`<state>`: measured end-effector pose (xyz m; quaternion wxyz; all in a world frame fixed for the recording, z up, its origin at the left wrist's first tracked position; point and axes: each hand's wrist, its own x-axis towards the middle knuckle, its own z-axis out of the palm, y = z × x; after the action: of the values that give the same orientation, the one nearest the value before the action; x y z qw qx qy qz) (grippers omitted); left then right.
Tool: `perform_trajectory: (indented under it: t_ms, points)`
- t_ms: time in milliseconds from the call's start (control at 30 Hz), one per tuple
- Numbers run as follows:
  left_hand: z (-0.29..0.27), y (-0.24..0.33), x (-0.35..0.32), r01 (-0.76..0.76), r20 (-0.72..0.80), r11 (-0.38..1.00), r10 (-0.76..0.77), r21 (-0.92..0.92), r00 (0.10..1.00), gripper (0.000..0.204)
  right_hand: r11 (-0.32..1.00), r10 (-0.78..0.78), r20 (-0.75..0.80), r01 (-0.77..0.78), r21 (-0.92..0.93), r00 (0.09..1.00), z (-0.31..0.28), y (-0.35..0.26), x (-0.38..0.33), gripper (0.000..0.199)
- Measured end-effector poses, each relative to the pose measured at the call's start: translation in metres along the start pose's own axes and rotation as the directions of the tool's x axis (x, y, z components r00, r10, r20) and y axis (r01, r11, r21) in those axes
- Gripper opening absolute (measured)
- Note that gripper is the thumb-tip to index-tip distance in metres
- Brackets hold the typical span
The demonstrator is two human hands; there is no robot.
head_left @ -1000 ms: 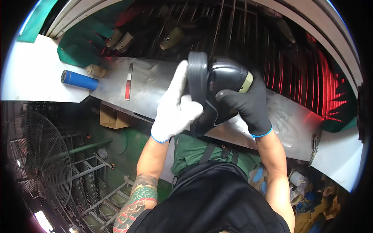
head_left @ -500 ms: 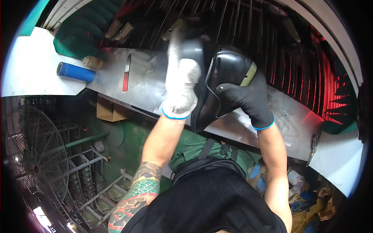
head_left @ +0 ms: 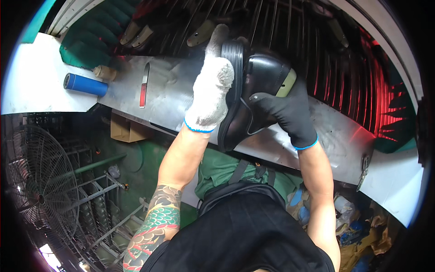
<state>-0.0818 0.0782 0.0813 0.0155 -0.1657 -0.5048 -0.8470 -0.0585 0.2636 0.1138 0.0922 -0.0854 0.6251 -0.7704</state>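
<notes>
A black leather shoe (head_left: 253, 90) with a thick ribbed sole is held on its side over a metal bench (head_left: 181, 95), sole toward the left. My right hand (head_left: 287, 111), in a black glove with a blue cuff, grips the shoe's upper near its opening. My left hand (head_left: 213, 84), in a white knit glove, lies flat against the sole, fingers stretched upward past the toe end.
A blue cylinder (head_left: 85, 85) and a red-handled blade (head_left: 143, 86) lie on the bench at left. Dark wire racks with shoe lasts (head_left: 199, 32) run behind it. A floor fan (head_left: 38, 190) stands lower left; a cardboard box (head_left: 127, 129) sits under the bench.
My left hand has slid up along the shoe's sole from the heel side toward the far end. The shoe has been raised and tilted farther away, still held by my right hand.
</notes>
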Motion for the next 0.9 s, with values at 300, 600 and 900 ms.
perform_trajectory:
  t_ms: [300,600,900]
  points:
    - [0.029,0.061,-0.013,-0.373,0.169,0.827,0.332,0.421,0.928,0.086,0.604,-0.71,0.229,0.744,-0.286,0.665,0.011,-0.002,-0.013,0.095]
    - [0.001,0.066,-0.084,-0.329,0.293,0.894,0.241,0.304,0.925,0.088,0.636,-0.476,0.432,0.639,-0.433,0.766,0.012,-0.012,-0.058,0.078]
    - [-0.006,0.07,-0.124,-0.43,0.257,0.839,0.358,0.334,0.898,0.068,0.514,-0.516,0.455,0.687,-0.514,0.726,0.042,0.0,-0.09,0.058]
